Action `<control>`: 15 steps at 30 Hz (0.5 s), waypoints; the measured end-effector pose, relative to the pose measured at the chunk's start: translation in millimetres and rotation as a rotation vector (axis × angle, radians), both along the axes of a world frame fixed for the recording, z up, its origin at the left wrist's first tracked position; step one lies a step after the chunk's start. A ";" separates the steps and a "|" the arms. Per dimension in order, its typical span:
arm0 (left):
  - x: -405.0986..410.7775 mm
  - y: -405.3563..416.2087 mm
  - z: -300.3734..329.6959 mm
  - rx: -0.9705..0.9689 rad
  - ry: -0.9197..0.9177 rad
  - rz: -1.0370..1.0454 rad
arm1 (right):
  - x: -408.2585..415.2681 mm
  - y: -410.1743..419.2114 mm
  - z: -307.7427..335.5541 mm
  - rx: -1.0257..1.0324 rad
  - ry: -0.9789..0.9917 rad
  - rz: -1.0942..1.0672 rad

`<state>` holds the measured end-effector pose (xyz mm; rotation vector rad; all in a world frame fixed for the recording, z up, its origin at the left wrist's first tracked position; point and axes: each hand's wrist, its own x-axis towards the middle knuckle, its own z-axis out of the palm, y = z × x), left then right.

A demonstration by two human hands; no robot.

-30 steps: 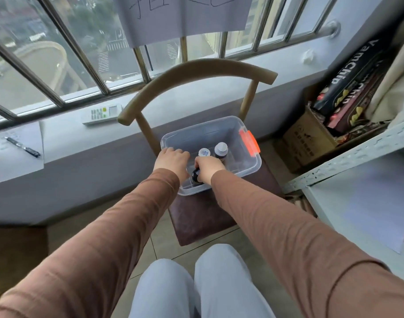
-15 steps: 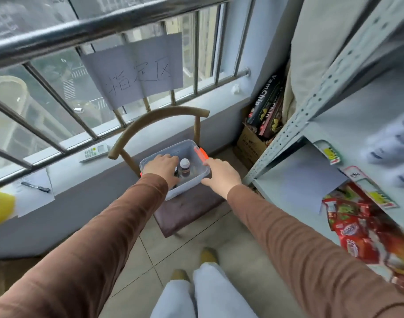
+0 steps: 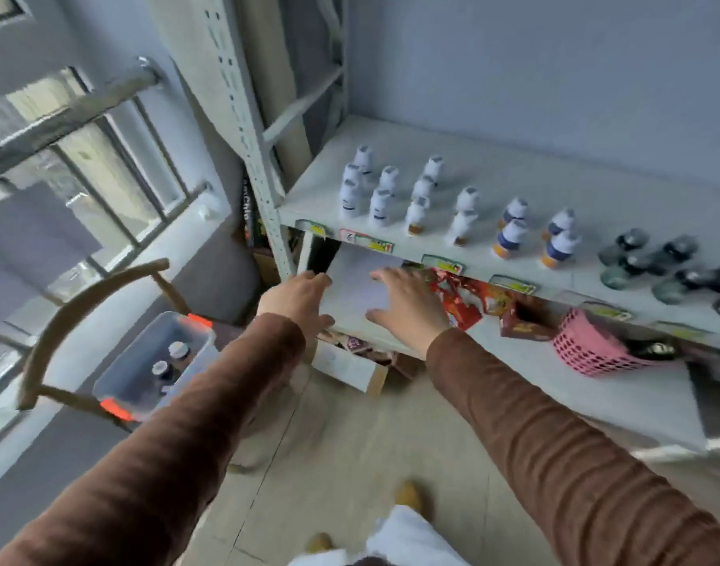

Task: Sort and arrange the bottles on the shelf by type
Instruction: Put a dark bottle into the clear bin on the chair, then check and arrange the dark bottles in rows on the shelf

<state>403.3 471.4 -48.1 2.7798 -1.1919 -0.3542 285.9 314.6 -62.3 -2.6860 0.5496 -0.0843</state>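
Standing in neat rows on the shelf point(image 3: 513, 173), white bottles point(image 3: 380, 206) sit left and dark jars point(image 3: 652, 259) right, so I judge sorting mostly done; a few capped bottles wait in the clear plastic bin point(image 3: 154, 373). My left hand point(image 3: 297, 300) and right hand point(image 3: 407, 304) reach out empty, fingers spread.

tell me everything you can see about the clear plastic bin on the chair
The clear plastic bin is a see-through, lidless rectangular tub with orange-red latches at two opposite ends. It sits upright on the seat of the wooden chair, lower left of the shelf. At least two dark bottles with pale caps stand inside. Neither hand touches it.
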 end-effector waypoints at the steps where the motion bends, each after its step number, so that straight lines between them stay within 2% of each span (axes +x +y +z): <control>1: -17.9 -23.8 3.8 -0.010 -0.011 -0.039 | -24.2 -17.9 3.0 -0.005 -0.011 -0.043; 8: -154.7 -202.7 17.7 -0.080 -0.050 -0.295 | -195.6 -160.0 15.6 -0.084 -0.061 -0.285; 15: -288.0 -369.4 21.0 -0.108 0.009 -0.436 | -342.4 -303.0 26.8 -0.094 -0.020 -0.406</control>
